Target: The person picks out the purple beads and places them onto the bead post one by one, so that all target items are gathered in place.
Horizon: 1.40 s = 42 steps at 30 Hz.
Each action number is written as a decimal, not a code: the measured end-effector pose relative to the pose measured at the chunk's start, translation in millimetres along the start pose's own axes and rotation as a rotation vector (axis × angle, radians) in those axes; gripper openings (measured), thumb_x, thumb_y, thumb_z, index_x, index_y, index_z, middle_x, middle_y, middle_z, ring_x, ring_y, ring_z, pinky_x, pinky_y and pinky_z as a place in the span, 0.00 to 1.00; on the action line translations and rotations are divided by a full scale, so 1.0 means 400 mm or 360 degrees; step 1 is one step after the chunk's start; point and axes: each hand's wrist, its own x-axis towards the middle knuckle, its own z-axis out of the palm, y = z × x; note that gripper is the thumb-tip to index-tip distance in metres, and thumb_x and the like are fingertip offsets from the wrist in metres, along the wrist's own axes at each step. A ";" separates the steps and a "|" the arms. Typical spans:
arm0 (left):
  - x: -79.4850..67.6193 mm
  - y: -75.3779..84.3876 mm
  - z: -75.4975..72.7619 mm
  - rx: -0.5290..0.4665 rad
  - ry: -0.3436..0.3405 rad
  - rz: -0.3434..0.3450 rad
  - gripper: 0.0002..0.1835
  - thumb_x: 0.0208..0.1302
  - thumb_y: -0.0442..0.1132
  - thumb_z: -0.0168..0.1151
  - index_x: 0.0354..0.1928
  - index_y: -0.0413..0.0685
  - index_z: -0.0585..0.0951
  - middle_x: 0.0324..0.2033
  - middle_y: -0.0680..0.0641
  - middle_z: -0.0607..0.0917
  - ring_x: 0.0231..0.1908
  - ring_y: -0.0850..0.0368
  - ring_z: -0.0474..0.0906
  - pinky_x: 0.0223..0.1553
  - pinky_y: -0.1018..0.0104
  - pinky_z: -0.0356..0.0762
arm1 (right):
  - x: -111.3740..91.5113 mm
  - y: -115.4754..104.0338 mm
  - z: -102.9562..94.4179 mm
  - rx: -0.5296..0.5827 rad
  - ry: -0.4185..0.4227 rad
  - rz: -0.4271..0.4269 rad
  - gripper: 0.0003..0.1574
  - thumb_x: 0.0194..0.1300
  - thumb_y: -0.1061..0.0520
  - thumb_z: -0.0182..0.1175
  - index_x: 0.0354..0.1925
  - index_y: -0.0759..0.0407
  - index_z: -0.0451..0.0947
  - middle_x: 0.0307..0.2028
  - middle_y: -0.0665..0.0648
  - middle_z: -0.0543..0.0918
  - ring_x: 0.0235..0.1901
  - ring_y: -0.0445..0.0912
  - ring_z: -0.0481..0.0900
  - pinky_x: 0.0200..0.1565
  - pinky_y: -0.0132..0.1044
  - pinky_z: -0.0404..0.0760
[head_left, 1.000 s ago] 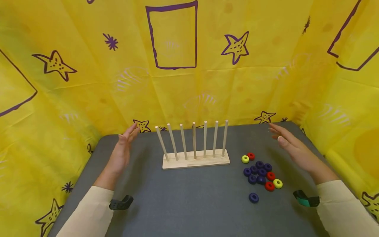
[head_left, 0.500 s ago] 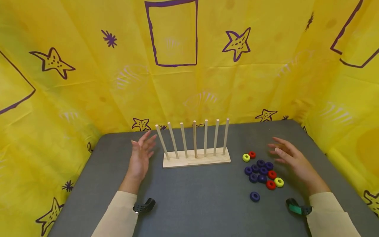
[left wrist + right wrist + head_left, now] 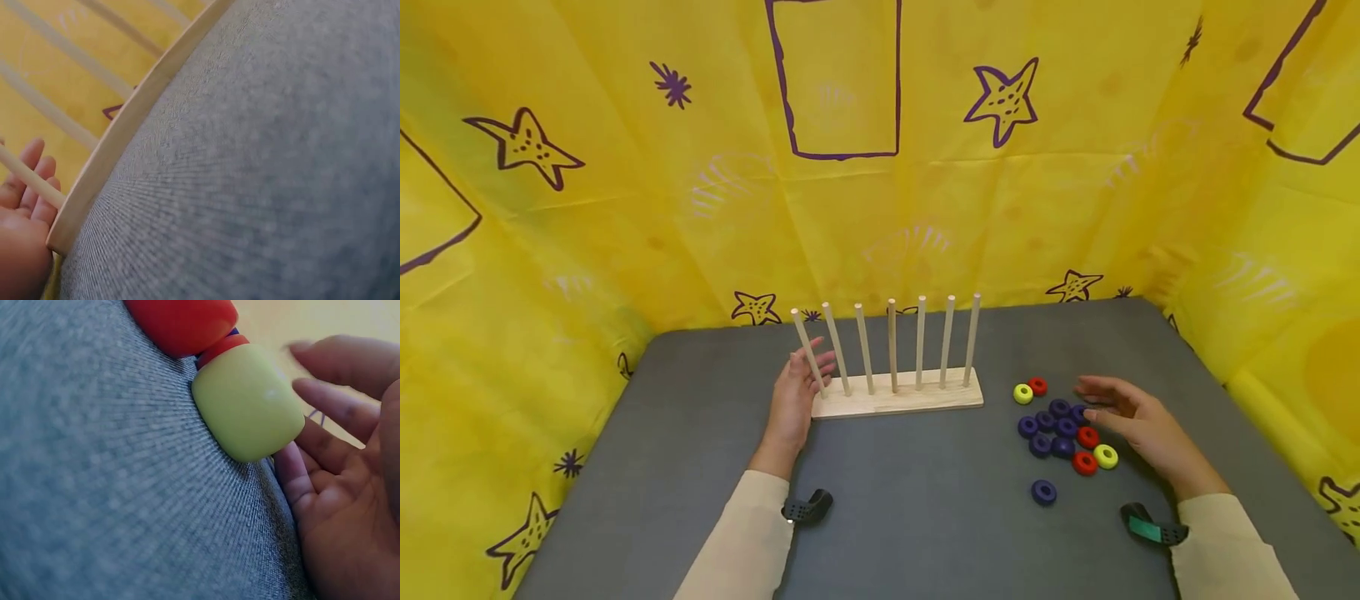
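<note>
A wooden stand [image 3: 917, 402] with several upright pegs rests on the grey table. At its left end is my left hand [image 3: 793, 404], its fingers extended behind the leftmost peg [image 3: 808, 354]; in the left wrist view the palm [image 3: 22, 250] sits close against the base's end, and contact is hard to tell. My right hand [image 3: 1146, 429] hovers at the right side of a cluster of rings, fingers loosely bent, holding nothing. Its thumb tip overlaps a dark blue ring [image 3: 1077, 412]. A yellow ring [image 3: 250, 406] lies beside the right fingers in the right wrist view.
Several blue rings [image 3: 1027, 434], red rings [image 3: 1084, 471] and another yellow ring [image 3: 1017, 397] lie at the table's right. One blue ring [image 3: 1036, 497] sits apart, nearer the front. A yellow patterned cloth [image 3: 850, 217] encloses the table's back and sides.
My left hand has moved right, from beside the stand to its left end. My right hand has come down and nearer the rings. The stand and rings have stayed in place.
</note>
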 end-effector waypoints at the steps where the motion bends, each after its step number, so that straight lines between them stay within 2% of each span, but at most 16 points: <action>1: -0.001 -0.003 0.001 0.0019 0.0010 0.0013 0.38 0.89 0.63 0.38 0.79 0.37 0.70 0.65 0.28 0.79 0.66 0.34 0.75 0.68 0.48 0.70 | 0.002 0.002 0.000 -0.0009 0.0002 0.0000 0.31 0.80 0.62 0.66 0.74 0.71 0.71 0.65 0.69 0.81 0.54 0.38 0.84 0.51 0.31 0.84; 5: 0.000 -0.015 -0.001 0.0006 0.0095 0.0064 0.32 0.90 0.53 0.46 0.65 0.25 0.79 0.53 0.26 0.85 0.54 0.40 0.82 0.58 0.57 0.77 | 0.011 0.005 -0.003 -0.0098 -0.0004 0.0000 0.30 0.77 0.62 0.69 0.72 0.70 0.75 0.64 0.70 0.82 0.53 0.37 0.83 0.51 0.27 0.81; 9: 0.001 -0.019 -0.002 -0.0025 0.0175 0.0075 0.28 0.89 0.46 0.52 0.52 0.19 0.82 0.43 0.33 0.88 0.44 0.51 0.86 0.51 0.63 0.81 | 0.016 0.007 0.000 -0.0178 -0.0015 0.0008 0.27 0.77 0.63 0.70 0.69 0.69 0.78 0.63 0.70 0.82 0.53 0.36 0.81 0.52 0.24 0.78; 13: 0.002 -0.022 -0.002 -0.0040 0.0196 0.0059 0.26 0.88 0.43 0.54 0.47 0.18 0.82 0.38 0.41 0.88 0.40 0.54 0.87 0.50 0.63 0.82 | 0.017 0.005 0.006 -0.0284 0.0037 0.0050 0.24 0.76 0.62 0.71 0.66 0.66 0.81 0.61 0.68 0.84 0.50 0.36 0.82 0.49 0.25 0.79; 16: 0.003 -0.024 -0.002 -0.0052 0.0206 0.0052 0.27 0.88 0.43 0.54 0.45 0.18 0.82 0.36 0.43 0.88 0.39 0.54 0.87 0.49 0.63 0.82 | 0.018 0.003 0.012 -0.0359 0.0086 0.0061 0.23 0.75 0.60 0.72 0.64 0.64 0.83 0.58 0.66 0.86 0.45 0.38 0.83 0.44 0.28 0.81; 21: 0.003 -0.025 -0.005 -0.0023 0.0211 0.0053 0.27 0.88 0.43 0.54 0.45 0.18 0.82 0.36 0.42 0.87 0.38 0.52 0.87 0.49 0.62 0.82 | 0.016 0.001 0.019 -0.0373 0.0158 0.0036 0.22 0.76 0.59 0.72 0.63 0.64 0.84 0.54 0.65 0.87 0.40 0.40 0.84 0.41 0.30 0.82; 31: -0.001 -0.022 -0.002 -0.0030 0.0203 0.0048 0.27 0.88 0.44 0.54 0.45 0.18 0.82 0.36 0.44 0.87 0.38 0.54 0.86 0.49 0.62 0.82 | 0.013 -0.004 0.012 -0.0339 0.0321 0.0140 0.26 0.79 0.48 0.70 0.66 0.62 0.83 0.54 0.58 0.88 0.45 0.35 0.84 0.45 0.23 0.78; 36: -0.002 -0.023 -0.002 -0.0007 0.0211 0.0045 0.28 0.88 0.45 0.54 0.44 0.18 0.82 0.35 0.42 0.87 0.37 0.55 0.86 0.48 0.64 0.82 | 0.010 -0.007 0.013 -0.0287 0.0360 0.0159 0.29 0.78 0.48 0.71 0.67 0.64 0.83 0.54 0.56 0.89 0.45 0.32 0.84 0.45 0.22 0.79; 42: 0.000 -0.026 -0.004 -0.0009 0.0203 0.0046 0.29 0.88 0.45 0.55 0.45 0.16 0.81 0.35 0.39 0.86 0.38 0.54 0.86 0.47 0.64 0.82 | 0.010 -0.025 0.026 -0.0303 0.0340 0.0193 0.30 0.78 0.45 0.70 0.67 0.63 0.83 0.51 0.56 0.88 0.44 0.39 0.83 0.43 0.25 0.80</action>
